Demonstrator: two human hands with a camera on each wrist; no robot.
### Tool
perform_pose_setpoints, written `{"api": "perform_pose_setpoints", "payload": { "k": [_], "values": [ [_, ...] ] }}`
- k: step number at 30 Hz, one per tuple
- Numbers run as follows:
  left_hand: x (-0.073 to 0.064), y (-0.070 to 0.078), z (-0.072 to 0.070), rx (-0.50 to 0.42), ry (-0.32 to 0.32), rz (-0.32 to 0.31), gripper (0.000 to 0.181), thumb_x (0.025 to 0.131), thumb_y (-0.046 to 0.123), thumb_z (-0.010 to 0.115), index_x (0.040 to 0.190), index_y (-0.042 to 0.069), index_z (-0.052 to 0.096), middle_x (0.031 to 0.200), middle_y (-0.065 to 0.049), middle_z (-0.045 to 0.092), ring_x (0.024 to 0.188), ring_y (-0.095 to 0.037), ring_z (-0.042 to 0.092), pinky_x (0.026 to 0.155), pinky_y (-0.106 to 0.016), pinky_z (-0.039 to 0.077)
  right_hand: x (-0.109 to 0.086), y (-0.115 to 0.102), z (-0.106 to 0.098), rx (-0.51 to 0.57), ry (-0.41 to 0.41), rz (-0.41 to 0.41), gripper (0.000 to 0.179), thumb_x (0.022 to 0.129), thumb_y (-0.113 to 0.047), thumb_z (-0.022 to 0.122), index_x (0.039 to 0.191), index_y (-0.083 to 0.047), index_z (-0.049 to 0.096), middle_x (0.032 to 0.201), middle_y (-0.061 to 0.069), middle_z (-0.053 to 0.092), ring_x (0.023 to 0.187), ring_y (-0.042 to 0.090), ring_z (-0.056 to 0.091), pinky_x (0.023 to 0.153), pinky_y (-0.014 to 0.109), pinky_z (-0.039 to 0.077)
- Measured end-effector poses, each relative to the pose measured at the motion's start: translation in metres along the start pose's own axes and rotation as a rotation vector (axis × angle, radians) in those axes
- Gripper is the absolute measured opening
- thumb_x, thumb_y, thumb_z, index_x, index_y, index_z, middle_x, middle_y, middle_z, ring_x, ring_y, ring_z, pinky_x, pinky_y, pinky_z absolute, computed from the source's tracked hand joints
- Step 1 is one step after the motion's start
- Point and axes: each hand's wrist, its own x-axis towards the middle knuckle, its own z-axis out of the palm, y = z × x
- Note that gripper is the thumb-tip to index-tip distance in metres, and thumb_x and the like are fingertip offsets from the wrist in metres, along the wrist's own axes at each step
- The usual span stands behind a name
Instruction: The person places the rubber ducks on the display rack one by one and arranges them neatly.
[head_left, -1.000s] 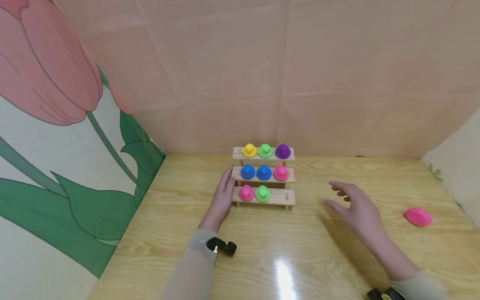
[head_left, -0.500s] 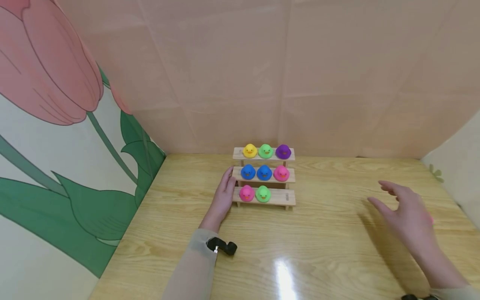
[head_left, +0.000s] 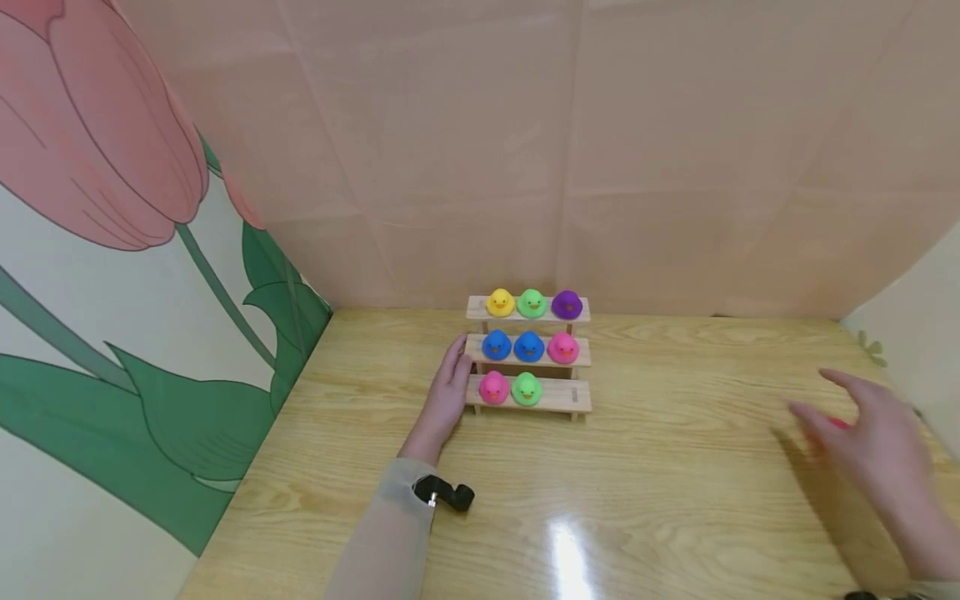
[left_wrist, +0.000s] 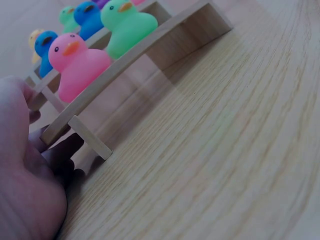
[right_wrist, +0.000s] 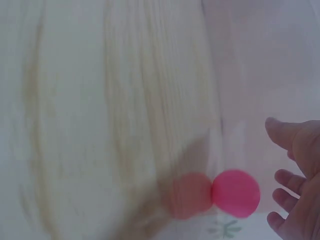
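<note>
A three-tier wooden display stand (head_left: 536, 393) bears rubber ducks in rows. Yellow, green and purple (head_left: 567, 305) ducks sit on top, two blue (head_left: 497, 345) and a pink one in the middle. The bottom shelf has a pink duck (left_wrist: 75, 67) and a green duck (left_wrist: 125, 27), with bare wood at its right. My left hand (head_left: 447, 392) grips the stand's left end, some fingers under the bottom shelf in the left wrist view. My right hand (head_left: 885, 442), fingers apart and holding nothing, is over a smooth pink rounded thing (right_wrist: 236, 193), mostly hidden behind it in the head view.
The wood-grain table (head_left: 660, 500) runs back to a pinkish cloth backdrop (head_left: 450, 167). A tulip-patterned panel (head_left: 187, 400) borders the left side, and a pale wall (head_left: 930, 308) the right.
My right hand has moved right across the table to the pink rounded thing, which it now mostly covers in the head view. The left hand and stand have stayed put.
</note>
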Motion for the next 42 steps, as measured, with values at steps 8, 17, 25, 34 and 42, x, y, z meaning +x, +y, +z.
{"api": "perform_pose_setpoints", "payload": {
  "k": [8, 17, 25, 34, 42],
  "values": [
    [-0.001, 0.001, 0.000, -0.005, -0.007, -0.017, 0.063, 0.116, 0.064, 0.037, 0.175, 0.043, 0.029, 0.179, 0.004, 0.032, 0.165, -0.027, 0.026, 0.134, -0.057, 0.022, -0.003, 0.028, -0.002, 0.000, -0.034, 0.001, 0.078, 0.104, -0.030, 0.080, 0.161, 0.009, 0.043, 0.157, 0.047, 0.040, 0.145, 0.072, 0.029, 0.125, 0.078, 0.015],
    [-0.001, 0.000, 0.000, -0.003, -0.007, -0.021, 0.063, 0.116, 0.065, 0.037, 0.175, 0.043, 0.029, 0.179, 0.006, 0.032, 0.166, -0.025, 0.026, 0.134, -0.057, 0.022, -0.003, 0.051, 0.004, -0.003, -0.047, -0.087, 0.072, 0.099, -0.018, 0.084, 0.154, 0.012, 0.050, 0.140, 0.053, 0.049, 0.129, 0.075, 0.039, 0.121, 0.081, 0.018],
    [-0.001, 0.001, 0.000, 0.000, -0.003, -0.018, 0.057, 0.116, 0.064, 0.037, 0.171, 0.051, 0.030, 0.179, 0.007, 0.033, 0.165, -0.025, 0.027, 0.134, -0.056, 0.023, -0.001, 0.061, 0.005, 0.014, -0.144, -0.049, 0.081, 0.099, -0.025, 0.087, 0.159, 0.011, 0.046, 0.136, 0.055, 0.051, 0.119, 0.073, 0.051, 0.098, 0.051, 0.053],
    [0.001, -0.002, 0.001, -0.004, -0.005, -0.021, 0.056, 0.116, 0.063, 0.037, 0.171, 0.053, 0.030, 0.179, 0.007, 0.032, 0.165, -0.025, 0.026, 0.134, -0.057, 0.022, -0.004, 0.062, 0.001, 0.019, -0.174, -0.025, 0.078, 0.098, -0.027, 0.088, 0.154, 0.013, 0.050, 0.134, 0.047, 0.057, 0.090, -0.025, 0.037, 0.061, 0.015, 0.037],
    [0.001, -0.002, 0.001, -0.005, -0.002, -0.018, 0.057, 0.117, 0.062, 0.037, 0.172, 0.049, 0.030, 0.179, 0.007, 0.033, 0.165, -0.025, 0.027, 0.134, -0.056, 0.023, -0.005, 0.067, 0.002, -0.021, -0.184, -0.037, 0.074, 0.098, -0.027, 0.088, 0.151, 0.011, 0.053, 0.128, 0.043, 0.062, 0.088, 0.015, 0.060, 0.063, 0.026, 0.040]
  ]
}}
